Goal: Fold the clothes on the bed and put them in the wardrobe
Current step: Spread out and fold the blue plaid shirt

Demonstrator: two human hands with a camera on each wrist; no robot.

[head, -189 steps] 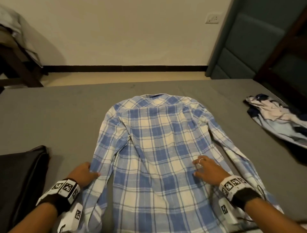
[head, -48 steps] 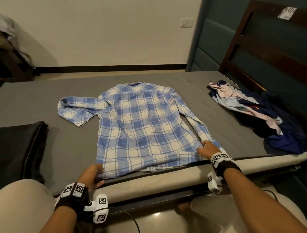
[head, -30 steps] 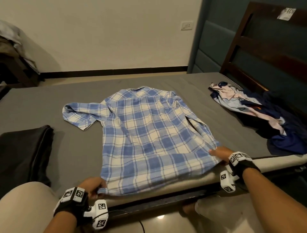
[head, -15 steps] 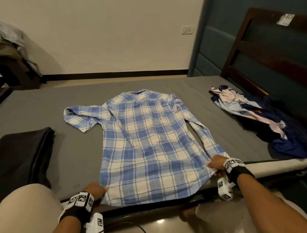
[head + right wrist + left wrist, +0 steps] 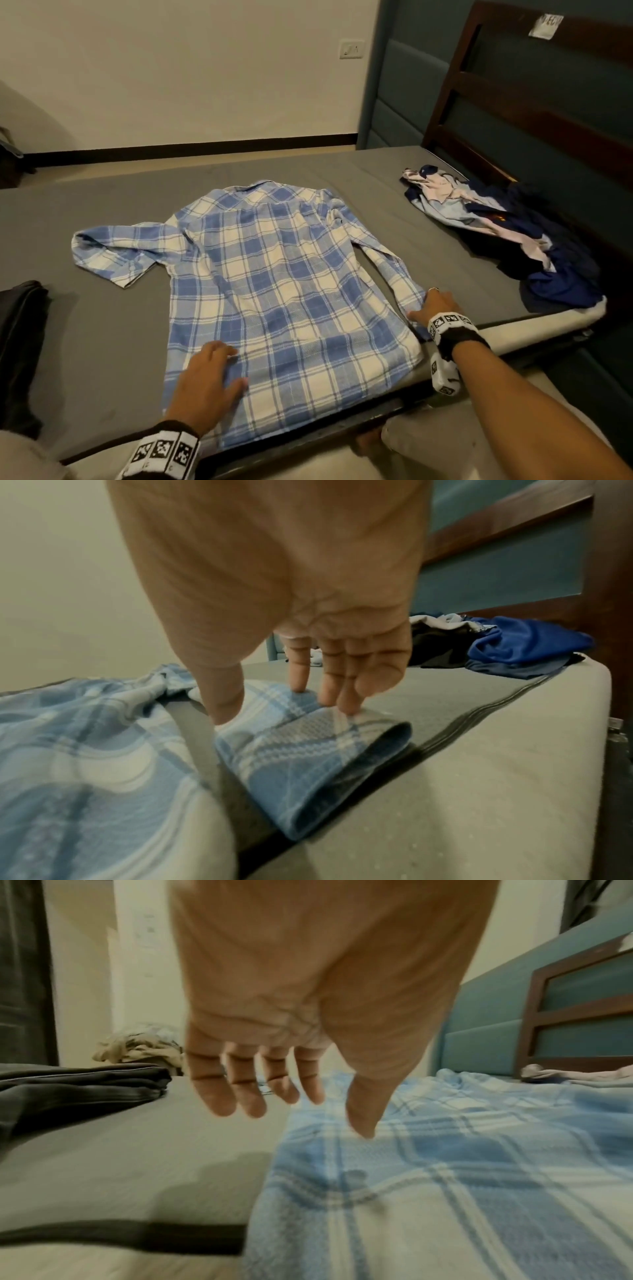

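our left hand has slid up, flat on the shirt; right hand fingertips press the near cuff, collar far ahead.

Bare grey bed surface lies open to the left of the plaid shirt, between its edge and the folded black garment at the near-left corner; the shirt's left sleeve sprawls across that stretch farther back; to the right, a strip of bare mattress separates the shirt from the heap of clothes, which crowds the dark wooden headboard; beyond the collar the bed runs open.
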